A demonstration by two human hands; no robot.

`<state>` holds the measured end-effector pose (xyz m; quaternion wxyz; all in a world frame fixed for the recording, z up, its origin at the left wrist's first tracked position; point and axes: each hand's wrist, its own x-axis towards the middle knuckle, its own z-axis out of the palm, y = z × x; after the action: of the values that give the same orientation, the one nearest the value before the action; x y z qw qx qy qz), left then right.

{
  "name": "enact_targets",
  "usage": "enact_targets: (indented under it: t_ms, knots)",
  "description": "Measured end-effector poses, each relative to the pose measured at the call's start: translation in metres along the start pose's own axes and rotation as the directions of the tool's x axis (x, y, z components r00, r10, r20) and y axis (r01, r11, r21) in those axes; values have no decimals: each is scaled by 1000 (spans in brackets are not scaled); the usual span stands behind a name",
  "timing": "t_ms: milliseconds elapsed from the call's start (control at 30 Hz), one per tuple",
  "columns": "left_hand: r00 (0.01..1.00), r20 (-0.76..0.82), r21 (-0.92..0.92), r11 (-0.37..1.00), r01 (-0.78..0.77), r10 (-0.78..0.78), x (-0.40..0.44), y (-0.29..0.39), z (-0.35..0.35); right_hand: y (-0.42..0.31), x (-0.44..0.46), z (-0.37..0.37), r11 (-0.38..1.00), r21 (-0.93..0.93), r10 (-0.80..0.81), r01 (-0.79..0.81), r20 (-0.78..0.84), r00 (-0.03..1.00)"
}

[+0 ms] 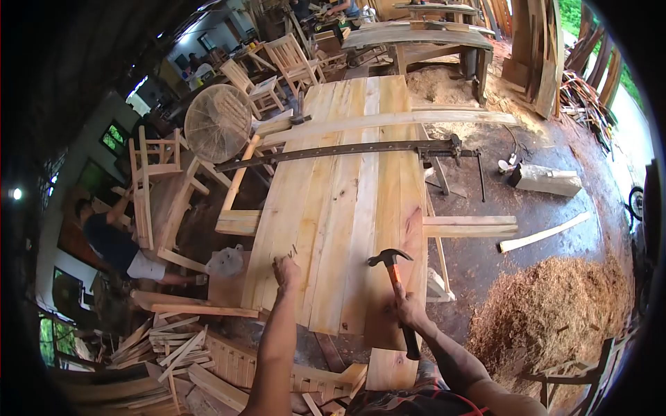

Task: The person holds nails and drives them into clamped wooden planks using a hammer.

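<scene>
A claw hammer [395,271] with an orange and black handle is gripped in my right hand [412,310], its dark head pointing away from me over the near right of a panel. The panel [333,239] is made of several pale wooden boards laid edge to edge. My left hand [286,272] is closed at the panel's near left part. Thin dark marks or slivers show by its fingertips, and I cannot make out what it holds. Across the far part of the panel lies a long bar clamp [347,148], its screw end past the right edge.
A wooden strip [388,125] crosses beyond the clamp. Wood shavings [555,319] are heaped at right, scrap sticks [177,343] at lower left. A round fan [218,123] and chairs [293,61] stand far left. A person [107,232] works at left; a workbench [420,38] stands behind.
</scene>
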<state>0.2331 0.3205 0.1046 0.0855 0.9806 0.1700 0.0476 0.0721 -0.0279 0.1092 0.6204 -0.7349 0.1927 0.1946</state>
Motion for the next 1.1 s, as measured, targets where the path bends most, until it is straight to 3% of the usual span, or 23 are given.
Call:
enact_targets:
  t_ms: [33, 67, 167, 267, 333, 367, 433, 467, 500, 567, 700, 767, 933, 1000, 1033, 1100]
  knots:
    - [1000, -13, -12, 1000, 11, -11, -3, 7, -2, 4, 0, 2, 1000, 21, -4, 4, -7, 1000]
    - [985, -157, -85, 993, -78, 64, -4, 8, 5, 0, -4, 1, 1000, 25, 3, -2, -23, 1000]
    - [997, -55, -126, 990, -66, 59, 3, 14, 17, -20, -19, 2, 996, -2, 94, -94, -8, 996]
    - [996, -70, -173, 983, -63, 52, 1, 14, 23, -17, -24, 4, 998, -56, 38, -43, -71, 997]
    - [988, -149, -380, 919, -104, 50, 10, 0, 28, -16, -20, 9, 1000, -14, 7, -8, -58, 998]
    - [987, -157, -389, 918, -80, 20, 13, -5, 26, -15, -15, 12, 999, -38, -4, 3, -41, 999]
    - [983, -152, -271, 951, -146, 107, 8, -13, 27, -2, -7, 12, 990, -82, -124, 115, -111, 986]
    - [987, -127, -232, 964, -128, 100, 6, -16, 24, 3, -5, 12, 988, -51, -148, 144, -98, 984]
    - [991, -98, -188, 976, -112, 95, 2, -17, 20, 4, -3, 14, 997, -22, -76, 74, -119, 990]
    - [990, -144, -94, 995, -21, 7, -13, -16, 7, 0, -8, 15, 993, -8, -114, 114, -122, 986]
    - [998, -12, -122, 991, -56, 55, -18, -25, -1, -11, -20, 16, 996, 32, -74, 78, -107, 991]
    - [993, -41, -81, 990, -115, 112, -13, -23, -1, -9, -17, 14, 992, -9, -123, 122, -102, 987]
    - [984, -49, -31, 985, -171, 169, -1, -32, 7, -6, -12, 13, 999, -18, -40, 39, -107, 993]
    - [988, -48, -202, 967, -154, 147, 2, -37, 7, 11, 4, 12, 997, -44, -64, 59, -116, 991]
    - [987, -48, -196, 967, -160, 153, 4, -39, 5, 19, 12, 12, 994, -73, -93, 84, -119, 989]
    - [997, -65, -411, 910, -58, 34, 9, -37, 0, -5, -12, 14, 997, -57, -53, 47, -113, 992]
